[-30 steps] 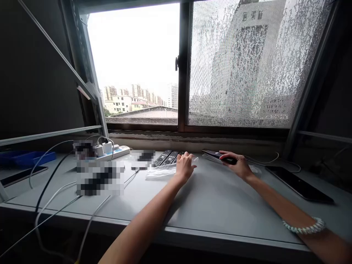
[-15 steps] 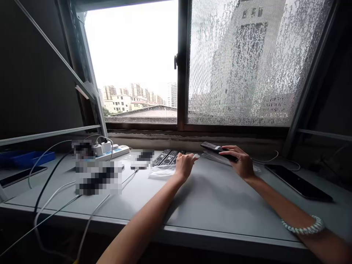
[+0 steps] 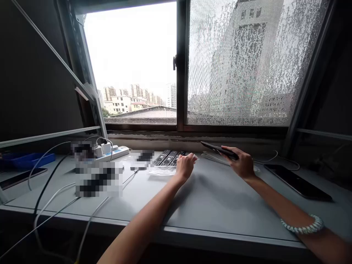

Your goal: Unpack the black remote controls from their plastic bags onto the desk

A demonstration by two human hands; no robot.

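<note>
My right hand is closed on a slim black remote control and holds it a little above the grey desk, near the window sill. My left hand rests with curled fingers on a clear plastic bag lying on the desk. Two black remote controls lie side by side just behind that bag. More clear plastic lies under the lifted remote.
A dark phone or tablet lies flat at the right. A white power strip with plugs and several cables fills the left side. A blue tray and another dark slab sit far left. The window frame stands behind.
My right hand has lifted the black remote off the plastic on the desk and tilted it up. My left hand has stayed on the clear bag.
</note>
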